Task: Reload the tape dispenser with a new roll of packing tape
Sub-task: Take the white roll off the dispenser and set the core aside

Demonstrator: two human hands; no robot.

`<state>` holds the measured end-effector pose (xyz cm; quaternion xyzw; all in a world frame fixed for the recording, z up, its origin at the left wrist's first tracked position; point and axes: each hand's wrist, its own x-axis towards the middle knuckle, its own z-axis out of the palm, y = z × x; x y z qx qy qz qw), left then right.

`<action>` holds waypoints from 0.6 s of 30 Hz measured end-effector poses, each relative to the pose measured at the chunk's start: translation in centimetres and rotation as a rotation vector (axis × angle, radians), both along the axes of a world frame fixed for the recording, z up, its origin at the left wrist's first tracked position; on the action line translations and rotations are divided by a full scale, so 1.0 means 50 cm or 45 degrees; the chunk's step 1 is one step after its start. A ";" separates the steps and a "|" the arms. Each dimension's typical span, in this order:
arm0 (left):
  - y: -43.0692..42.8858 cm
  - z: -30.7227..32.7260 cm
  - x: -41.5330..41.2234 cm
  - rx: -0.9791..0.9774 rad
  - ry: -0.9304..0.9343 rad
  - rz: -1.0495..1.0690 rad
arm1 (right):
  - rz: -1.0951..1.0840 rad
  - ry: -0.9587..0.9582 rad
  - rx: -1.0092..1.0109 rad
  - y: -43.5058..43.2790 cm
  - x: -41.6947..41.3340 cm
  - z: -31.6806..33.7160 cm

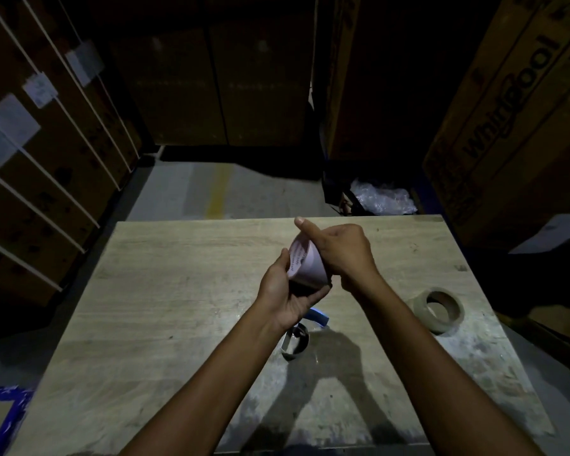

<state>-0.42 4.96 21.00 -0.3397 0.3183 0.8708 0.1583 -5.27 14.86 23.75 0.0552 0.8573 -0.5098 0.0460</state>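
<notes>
Both hands up over the desk (178, 274): left hand (285, 296) cups a pale printed cardboard core (305, 263) from below, right hand (341, 250) closed on its top. Light, crushable, so hold its rim. New tape roll (438, 311) lies at three o'clock, near the desk edge; dispenser (301, 334), partly hidden, at six. Open room at nine.

"Whirlpool" runs in large dark letters up the side of a tall cardboard carton (514, 103), standing well beyond and to the right of the fingers (305, 225) of the person's right hand. A pale curled label (305, 261) pinched between the fingers of both hands carries lines of small dark print, too blurred to read. White paper slips (9, 126) stuck to strapped cartons far left of the fingers show no legible wording either.
</notes>
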 end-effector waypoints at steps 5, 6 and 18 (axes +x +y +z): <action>-0.023 0.007 0.005 -0.152 0.033 -0.023 | 0.010 -0.101 -0.064 -0.012 0.003 -0.039; -0.028 0.011 0.006 -0.249 0.056 -0.014 | -0.003 -0.060 -0.094 -0.012 0.014 -0.046; -0.076 -0.043 0.038 -1.592 0.959 -0.225 | -0.228 -0.316 -0.959 -0.072 0.083 -0.120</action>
